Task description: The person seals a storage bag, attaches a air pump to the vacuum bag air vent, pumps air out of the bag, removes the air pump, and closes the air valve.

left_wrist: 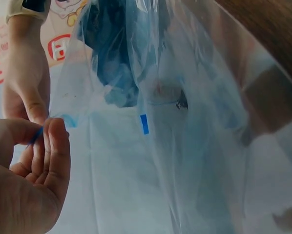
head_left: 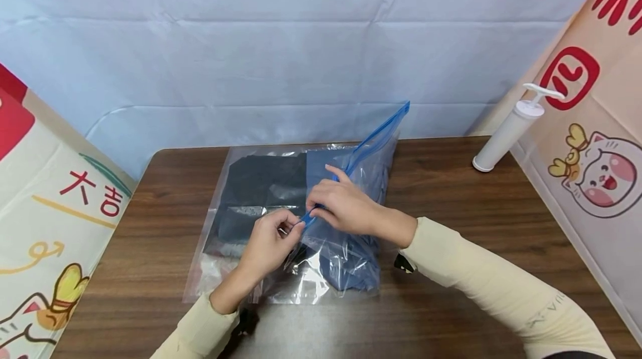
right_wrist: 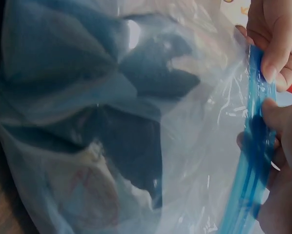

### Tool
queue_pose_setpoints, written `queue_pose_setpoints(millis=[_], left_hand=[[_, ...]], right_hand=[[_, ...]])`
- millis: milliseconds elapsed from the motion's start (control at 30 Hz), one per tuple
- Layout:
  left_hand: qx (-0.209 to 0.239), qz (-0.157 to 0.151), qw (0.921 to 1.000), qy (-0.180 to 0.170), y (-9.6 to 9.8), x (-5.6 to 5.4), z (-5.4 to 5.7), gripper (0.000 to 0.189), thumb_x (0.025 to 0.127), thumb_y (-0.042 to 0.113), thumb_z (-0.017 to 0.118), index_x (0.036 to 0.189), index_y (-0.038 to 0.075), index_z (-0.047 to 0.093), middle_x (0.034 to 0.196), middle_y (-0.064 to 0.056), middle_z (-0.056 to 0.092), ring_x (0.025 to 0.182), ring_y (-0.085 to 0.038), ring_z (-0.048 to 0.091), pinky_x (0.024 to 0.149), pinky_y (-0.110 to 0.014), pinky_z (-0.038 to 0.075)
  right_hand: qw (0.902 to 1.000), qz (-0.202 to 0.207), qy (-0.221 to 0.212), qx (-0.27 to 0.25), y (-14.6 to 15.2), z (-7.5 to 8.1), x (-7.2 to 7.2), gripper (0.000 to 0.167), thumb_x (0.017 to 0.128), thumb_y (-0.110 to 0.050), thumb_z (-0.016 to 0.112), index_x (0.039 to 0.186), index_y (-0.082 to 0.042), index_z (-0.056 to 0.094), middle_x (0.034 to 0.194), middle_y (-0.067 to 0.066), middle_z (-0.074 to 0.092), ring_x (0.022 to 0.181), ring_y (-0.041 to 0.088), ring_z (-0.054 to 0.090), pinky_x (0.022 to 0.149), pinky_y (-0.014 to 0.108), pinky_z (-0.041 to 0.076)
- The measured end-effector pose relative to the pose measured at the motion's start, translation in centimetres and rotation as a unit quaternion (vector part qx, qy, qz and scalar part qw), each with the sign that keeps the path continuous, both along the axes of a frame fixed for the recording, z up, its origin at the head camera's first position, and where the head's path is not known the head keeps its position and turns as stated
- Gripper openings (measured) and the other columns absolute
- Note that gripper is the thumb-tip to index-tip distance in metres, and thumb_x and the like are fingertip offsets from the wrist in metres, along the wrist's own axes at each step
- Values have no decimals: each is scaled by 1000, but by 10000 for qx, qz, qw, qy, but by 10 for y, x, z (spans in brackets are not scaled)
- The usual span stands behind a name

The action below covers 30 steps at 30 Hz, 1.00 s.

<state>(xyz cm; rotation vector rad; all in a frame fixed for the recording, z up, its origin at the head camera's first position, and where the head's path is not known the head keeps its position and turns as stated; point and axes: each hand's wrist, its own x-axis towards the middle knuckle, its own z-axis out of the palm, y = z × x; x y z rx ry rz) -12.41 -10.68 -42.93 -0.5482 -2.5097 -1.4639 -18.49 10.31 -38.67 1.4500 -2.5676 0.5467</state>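
Note:
A clear plastic zip bag has a blue zip strip that slants from its raised far corner down to the hands. My left hand pinches the near end of the strip between thumb and fingers. Right beside it, my right hand grips the strip, thumb on one side and fingers on the other, as the blue strip shows in the right wrist view. Through the plastic I see a folded black cloth on the left and a blue-grey cloth on the right.
A white hand pump with a T-handle stands at the back right of the brown wooden table. Behind hangs a pale cloth backdrop. Printed panels flank the table on both sides.

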Motion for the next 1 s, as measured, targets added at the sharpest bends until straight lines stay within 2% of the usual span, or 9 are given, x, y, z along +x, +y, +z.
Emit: queue_pose_setpoints(millis=[167,267,400,567,800,900,1000], left_hand=[[106,33,9999,63,4,0,1,14,87,-4,74,81,7,70,71,3,60,58,-4,53,52,-20,48],[91,148,9996,215,5,0,0,16,85,-5,72,78,9,68,70,3,60,58,-4,53,52,-21,49],[113,335,9989,297,6,-1,-2,16,81,-6,72,78,10,67,72,3,62,63,-6,58,54,-22,52],[235,424,9988,11,8,-2,1,11,86,-1,75,84,9,70,75,2,65,67,-9,62,57,-24,53],[-292,394,9984,-295,11,-1,4,5,96,5,70,92,7,67,79,0,60,68,-10,54,60,-23,47],[-591,478,9969,-218,12,1,3,5,99,8,68,95,6,65,80,0,57,67,-10,51,61,-25,46],[-871,629,9942,33,15,3,3,7,98,9,69,95,5,64,79,0,55,68,-11,50,64,-29,46]], right_hand=[[9986,-139,493,121,-3,-4,3,7,98,-16,69,93,-16,65,91,-7,66,96,14,62,119,60,24],[9976,-176,671,79,-4,-5,6,7,97,-14,69,93,-15,64,91,-6,65,96,15,62,119,59,26],[9976,-202,661,-52,-4,-4,8,8,96,-12,71,93,-15,64,91,-6,65,95,16,61,118,59,27],[9985,-168,516,57,-2,-5,6,6,97,-13,71,95,-15,66,93,-6,66,96,15,62,118,59,27],[9990,-254,248,253,1,-2,1,4,97,-17,71,99,-17,67,99,-6,69,103,16,62,121,57,22],[9986,-286,345,297,-1,-4,0,4,97,-15,71,98,-16,67,99,-5,69,102,17,62,120,58,24],[9978,-345,478,290,-3,-7,1,5,97,-13,71,96,-15,67,98,-5,69,101,18,62,119,59,25]])
